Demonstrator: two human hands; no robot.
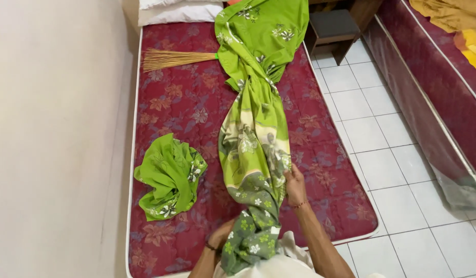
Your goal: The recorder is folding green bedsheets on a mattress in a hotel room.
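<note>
The left hand (pixel 221 234) sits under the sheet (pixel 253 139), its fingers hidden. The right hand (pixel 294 185) has its fingers clamped on the sheet's edge. The sheet stretches up the mattress (pixel 320 154). A crumpled cloth (pixel 168 175) lies left, a broom (pixel 173 59) beyond.

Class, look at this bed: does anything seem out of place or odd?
Yes. A straw broom lies on the bare mattress, partly under the bunched green sheet. A crumpled green cloth sits beside it.
</note>
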